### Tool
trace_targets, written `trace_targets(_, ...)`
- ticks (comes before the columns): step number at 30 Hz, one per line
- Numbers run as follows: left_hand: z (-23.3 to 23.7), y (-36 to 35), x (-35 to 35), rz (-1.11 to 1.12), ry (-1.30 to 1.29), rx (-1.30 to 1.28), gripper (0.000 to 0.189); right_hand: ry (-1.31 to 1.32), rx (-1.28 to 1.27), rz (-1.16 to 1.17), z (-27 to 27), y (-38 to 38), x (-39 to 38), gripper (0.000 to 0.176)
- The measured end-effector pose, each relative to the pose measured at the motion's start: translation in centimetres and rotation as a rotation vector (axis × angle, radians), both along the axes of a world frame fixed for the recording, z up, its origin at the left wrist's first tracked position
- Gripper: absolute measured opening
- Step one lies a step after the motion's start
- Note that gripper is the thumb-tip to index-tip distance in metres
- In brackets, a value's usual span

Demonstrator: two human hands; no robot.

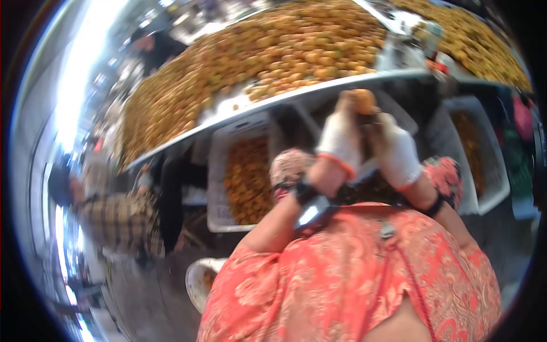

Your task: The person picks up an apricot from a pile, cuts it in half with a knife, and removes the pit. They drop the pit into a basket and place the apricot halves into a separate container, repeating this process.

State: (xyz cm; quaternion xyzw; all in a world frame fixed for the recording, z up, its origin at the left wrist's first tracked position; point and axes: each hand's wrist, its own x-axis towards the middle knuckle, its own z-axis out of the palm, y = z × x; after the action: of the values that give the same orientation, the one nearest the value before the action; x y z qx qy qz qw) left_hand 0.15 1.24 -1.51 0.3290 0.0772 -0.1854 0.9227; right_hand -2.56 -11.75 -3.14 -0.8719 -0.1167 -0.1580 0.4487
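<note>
Both my hands wear white gloves and meet in front of me, close to the table edge. My left hand (341, 137) is closed, its fingers around a small round orange fruit (364, 101) that looks like an apricot. Beside it, my right hand (396, 149) is also closed, with its fingertips just below the fruit. Something dark sits between the two hands, too blurred to name. Many more fruits of the same colour (307, 43) are heaped on the long table (228, 125) beyond my hands.
A white crate (215, 188) of orange fruit pieces stands at my left, another crate (496, 165) at my right. A white bucket (196, 285) is on the floor. A person in a checked shirt (128, 219) sits at the left. Bottles (433, 43) stand on the table.
</note>
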Motion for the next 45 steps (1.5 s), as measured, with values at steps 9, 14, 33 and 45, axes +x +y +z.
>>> trace_targets(9, 2.6, 1.4, -2.8, 0.217, -0.347, 0.099, 0.028, -0.137, 0.028, 0.127, 1.4, 0.8, -1.1, 0.014)
trace_targets(14, 1.0, 0.5, -3.1, 0.218, -0.548, 0.363, 0.028, -0.065, 0.02, 0.118, 1.4, 0.5, -1.8, 0.016)
trace_targets(33, 1.1, 1.3, -5.4, 0.148, -0.684, 0.553, 0.021, 0.131, 0.469, 0.106, 5.3, 0.7, -2.4, 0.043)
trace_targets(45, 2.6, -1.4, -5.1, -0.019, -0.248, 0.201, 0.032, 0.152, 0.73, 0.193, 3.9, -0.5, -1.2, 0.024)
